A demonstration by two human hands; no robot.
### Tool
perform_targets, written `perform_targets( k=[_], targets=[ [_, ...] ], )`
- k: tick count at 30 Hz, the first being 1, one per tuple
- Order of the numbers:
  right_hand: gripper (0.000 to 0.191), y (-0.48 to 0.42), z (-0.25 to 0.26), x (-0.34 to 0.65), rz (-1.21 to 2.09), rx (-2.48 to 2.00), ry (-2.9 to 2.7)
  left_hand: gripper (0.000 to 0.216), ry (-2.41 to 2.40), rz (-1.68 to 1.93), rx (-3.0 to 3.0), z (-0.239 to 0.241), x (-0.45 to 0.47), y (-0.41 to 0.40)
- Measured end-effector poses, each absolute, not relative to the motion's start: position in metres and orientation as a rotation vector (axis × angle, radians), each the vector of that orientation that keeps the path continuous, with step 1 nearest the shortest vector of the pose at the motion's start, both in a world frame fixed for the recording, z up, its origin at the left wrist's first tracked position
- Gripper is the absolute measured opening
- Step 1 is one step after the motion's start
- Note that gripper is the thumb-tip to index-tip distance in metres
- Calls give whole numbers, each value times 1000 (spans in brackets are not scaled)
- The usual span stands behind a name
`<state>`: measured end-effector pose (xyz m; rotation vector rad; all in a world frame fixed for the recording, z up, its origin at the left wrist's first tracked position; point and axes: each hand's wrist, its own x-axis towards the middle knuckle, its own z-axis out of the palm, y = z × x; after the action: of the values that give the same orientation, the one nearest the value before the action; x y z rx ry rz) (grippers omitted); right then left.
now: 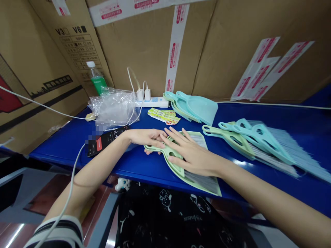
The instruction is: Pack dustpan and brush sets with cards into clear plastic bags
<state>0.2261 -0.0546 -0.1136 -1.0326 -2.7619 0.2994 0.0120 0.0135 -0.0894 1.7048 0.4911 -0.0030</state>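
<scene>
A light green dustpan [214,190] lies at the front edge of the blue table, with a matching hand brush [170,162] nested in it. My left hand [148,138] grips the handle end of the pair, thumb on top and fingertips showing below. Spread flat over the brush, my right hand [193,155] presses on its body with the fingers apart. To the right lie several loose brushes, a green one [232,139] and blue ones [263,137], overlapping with their bristles pointing right. Behind my hands sits a stack of blue and green dustpans [201,108].
Yellow printed labels [164,116] lie behind my left hand. A phone [107,141] rests under my left forearm, near a crumpled clear plastic bag [113,106]. A green bottle [97,81] and a power strip [155,102] with white cables stand against cardboard walls [144,44].
</scene>
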Motion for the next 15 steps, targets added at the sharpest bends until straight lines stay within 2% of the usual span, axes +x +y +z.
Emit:
perform_targets(
  k=[6,9,11,15],
  targets=[
    [74,-57,-115,224,293,-999,-2737,47,524,-7,1688,-89,12,15],
    [73,-52,-113,226,274,-977,-2716,46,546,-38,1698,-88,12,15],
    [62,-42,-106,229,188,-982,-2665,46,562,-46,1694,-87,11,15],
    [41,-7,-84,236,-182,-1136,-2624,50,584,-68,1682,-84,6,13]
  ],
)
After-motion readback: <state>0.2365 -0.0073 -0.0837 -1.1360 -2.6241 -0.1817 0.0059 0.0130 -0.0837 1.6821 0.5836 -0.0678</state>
